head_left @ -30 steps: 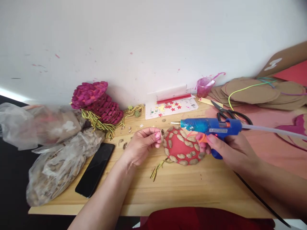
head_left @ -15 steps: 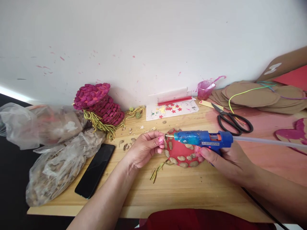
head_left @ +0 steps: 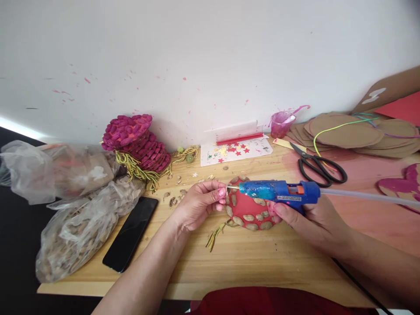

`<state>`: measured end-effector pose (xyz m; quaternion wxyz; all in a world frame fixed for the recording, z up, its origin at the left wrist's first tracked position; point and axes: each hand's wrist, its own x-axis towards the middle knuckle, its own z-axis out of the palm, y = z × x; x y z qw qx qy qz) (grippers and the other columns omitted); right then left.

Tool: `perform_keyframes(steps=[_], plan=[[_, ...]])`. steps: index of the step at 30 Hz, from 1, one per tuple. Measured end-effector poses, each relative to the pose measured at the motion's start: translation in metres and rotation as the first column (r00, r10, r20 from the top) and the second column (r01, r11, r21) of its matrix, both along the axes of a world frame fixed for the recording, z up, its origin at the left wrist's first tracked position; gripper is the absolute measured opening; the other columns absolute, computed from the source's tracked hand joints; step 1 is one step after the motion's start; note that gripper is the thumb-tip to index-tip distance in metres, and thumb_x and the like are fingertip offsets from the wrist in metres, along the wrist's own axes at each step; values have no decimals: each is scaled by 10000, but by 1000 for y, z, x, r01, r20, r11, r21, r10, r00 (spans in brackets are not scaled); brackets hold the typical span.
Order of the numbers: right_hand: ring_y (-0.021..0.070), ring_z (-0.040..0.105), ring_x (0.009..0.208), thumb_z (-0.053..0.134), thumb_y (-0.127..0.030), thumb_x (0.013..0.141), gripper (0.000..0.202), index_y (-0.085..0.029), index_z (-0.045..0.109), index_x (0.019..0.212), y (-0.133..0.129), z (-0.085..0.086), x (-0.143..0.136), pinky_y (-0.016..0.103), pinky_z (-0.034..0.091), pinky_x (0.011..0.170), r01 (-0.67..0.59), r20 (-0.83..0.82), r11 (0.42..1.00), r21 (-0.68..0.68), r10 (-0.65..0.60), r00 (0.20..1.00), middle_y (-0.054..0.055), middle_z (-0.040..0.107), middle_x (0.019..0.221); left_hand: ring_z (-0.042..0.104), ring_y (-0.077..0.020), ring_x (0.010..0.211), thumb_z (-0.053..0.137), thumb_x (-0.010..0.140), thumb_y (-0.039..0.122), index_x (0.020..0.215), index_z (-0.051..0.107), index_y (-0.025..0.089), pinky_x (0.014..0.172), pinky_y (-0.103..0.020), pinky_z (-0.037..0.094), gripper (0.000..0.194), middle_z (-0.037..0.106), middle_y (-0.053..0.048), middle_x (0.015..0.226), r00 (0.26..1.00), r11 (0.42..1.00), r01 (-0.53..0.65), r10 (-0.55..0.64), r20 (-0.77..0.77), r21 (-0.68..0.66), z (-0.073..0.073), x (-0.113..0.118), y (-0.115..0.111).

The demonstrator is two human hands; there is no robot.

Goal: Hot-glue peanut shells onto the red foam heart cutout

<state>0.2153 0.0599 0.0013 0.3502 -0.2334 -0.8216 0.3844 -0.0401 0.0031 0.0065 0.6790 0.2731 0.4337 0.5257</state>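
Note:
My right hand (head_left: 318, 229) is closed around the handle of a blue hot glue gun (head_left: 265, 190), with a clear glue stick (head_left: 364, 194) coming out of its back. The metal nozzle points left, at the fingertips of my left hand (head_left: 200, 202). Those fingers pinch a small peanut shell (head_left: 227, 190), mostly hidden by them. Under the gun lies a red disc (head_left: 241, 207) with peanut shells around its edge and a yellow-green tassel (head_left: 215, 236) at its lower left. The gun covers part of the disc.
Left are plastic bags of shells (head_left: 78, 236), a black phone (head_left: 130, 234) and stacked magenta shell-covered discs (head_left: 141, 144). Behind lie a paper with stars (head_left: 236, 151) and a pink cup (head_left: 282, 124). Black-handled scissors (head_left: 321, 168) and cardboard discs (head_left: 344, 131) are right. The gun's cord (head_left: 357, 282) trails lower right.
Hardly anything differs: the whole view has shifted by a few pixels. The nozzle stays at my left fingertips, and both hands keep their grips.

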Motion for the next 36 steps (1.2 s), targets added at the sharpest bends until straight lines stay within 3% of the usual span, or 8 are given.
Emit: perform_keyframes(steps=[17, 36], plan=[[144, 583, 634, 577, -226, 930, 134, -223, 594, 798, 3, -5, 1, 275, 438, 617, 6, 8, 1000, -13, -5, 1000, -25, 636, 703, 557, -65, 539, 894, 657, 237, 767, 740, 115, 505, -155, 445, 225, 638, -17, 621, 1000, 1000, -11, 11, -14, -8, 3, 1, -1], [152, 575, 604, 573, -217, 926, 147, -224, 588, 780, 1, 3, 1, 281, 437, 594, 37, 34, 998, 44, -39, 999, -20, 632, 678, 549, -71, 548, 905, 639, 252, 776, 739, 109, 507, -166, 436, 259, 627, -20, 628, 999, 1000, -25, 25, -26, -3, 3, 0, -1]])
